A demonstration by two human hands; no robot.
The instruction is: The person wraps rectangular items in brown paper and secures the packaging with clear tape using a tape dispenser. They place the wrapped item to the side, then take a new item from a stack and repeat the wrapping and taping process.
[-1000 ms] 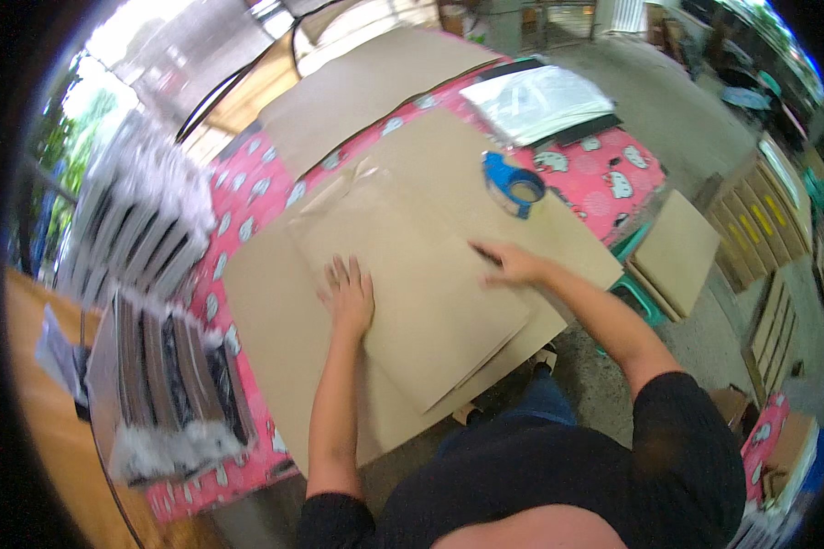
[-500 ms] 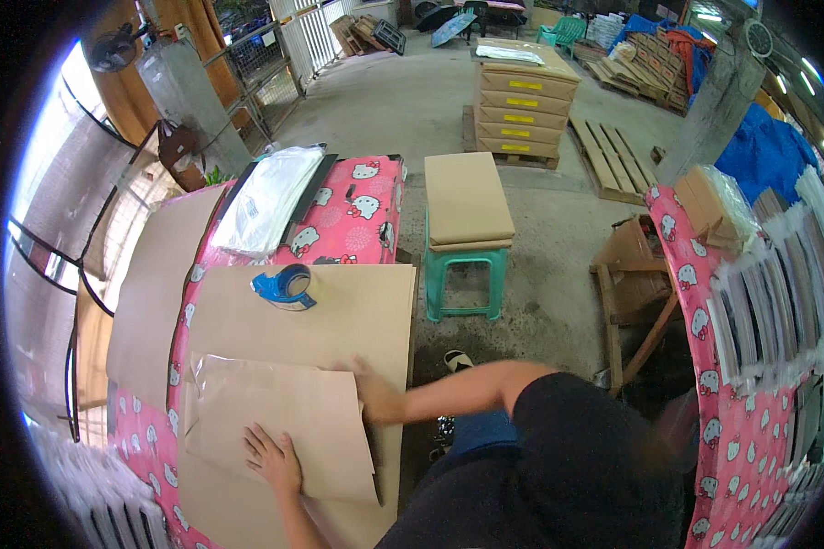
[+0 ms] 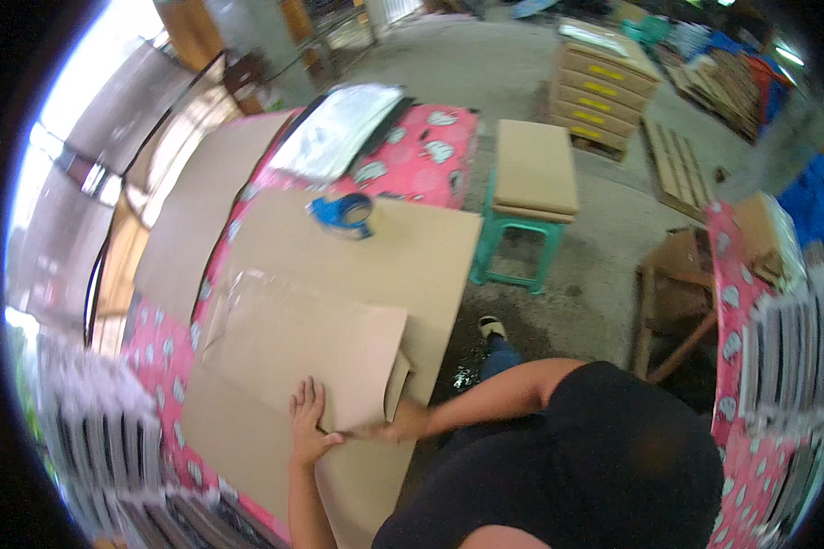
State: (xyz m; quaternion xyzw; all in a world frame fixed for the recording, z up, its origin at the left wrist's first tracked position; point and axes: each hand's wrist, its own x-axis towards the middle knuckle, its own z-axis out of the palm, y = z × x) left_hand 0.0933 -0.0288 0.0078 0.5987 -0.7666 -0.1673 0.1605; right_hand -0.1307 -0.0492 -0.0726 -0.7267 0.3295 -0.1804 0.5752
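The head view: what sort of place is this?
Probably a packing workshop: a blue tape dispenser lies on a large brown sheet, with yellow-labelled brown packages stacked beyond and a wooden pallet on the floor.

Wrap (image 3: pixel 293 334): smooth matt brown paper. Dispenser (image 3: pixel 325 216): blue plastic. Far bags (image 3: pixel 334 133): glossy plastic. Stool (image 3: pixel 522 224): green plastic. Far-right pallet (image 3: pixel 676 169): wood. Shirt (image 3: pixel 577 457): matt black cloth. Floor (image 3: pixel 609 229): matt concrete.

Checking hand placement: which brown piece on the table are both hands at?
The folded piece, open at its right edge: left hand and right hand are at its near side. The board beneath and the far-left board lie flat.
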